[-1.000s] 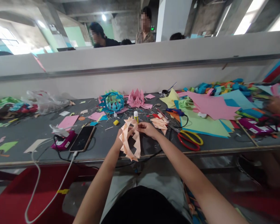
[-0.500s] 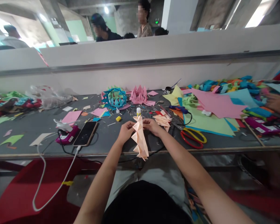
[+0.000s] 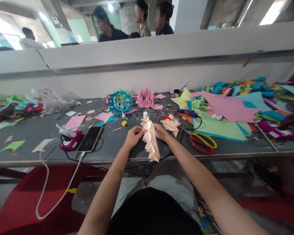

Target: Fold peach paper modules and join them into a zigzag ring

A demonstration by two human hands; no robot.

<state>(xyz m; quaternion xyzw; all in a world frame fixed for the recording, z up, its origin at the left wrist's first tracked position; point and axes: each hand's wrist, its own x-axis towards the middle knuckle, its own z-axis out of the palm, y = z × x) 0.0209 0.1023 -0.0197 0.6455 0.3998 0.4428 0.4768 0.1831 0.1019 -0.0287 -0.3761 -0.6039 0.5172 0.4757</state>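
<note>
A peach folded-paper ring (image 3: 151, 140) with pointed edges is held up over the table's front edge, seen side-on. My left hand (image 3: 134, 135) pinches its left side with bent fingers. On the far side, my right hand (image 3: 161, 132) grips it, its fingertips hidden behind the paper. Just beyond the ring stands a white-capped bottle (image 3: 145, 115), mostly covered by it. Several loose peach folded pieces (image 3: 171, 125) lie right of my right hand. A small yellow cap (image 3: 124, 123) rests on the table to the left.
Red-and-yellow scissors (image 3: 203, 143) and a blue glue gun (image 3: 186, 114) lie to the right, near stacked coloured paper (image 3: 220, 130). A phone (image 3: 90, 139) on a white cable is at left. Blue-green (image 3: 120, 101) and pink (image 3: 146, 98) paper crowns stand at the back.
The peach ring has turned from showing its open loop to edge-on, and my left hand has come out to its left side. Later it shifts slightly right.
</note>
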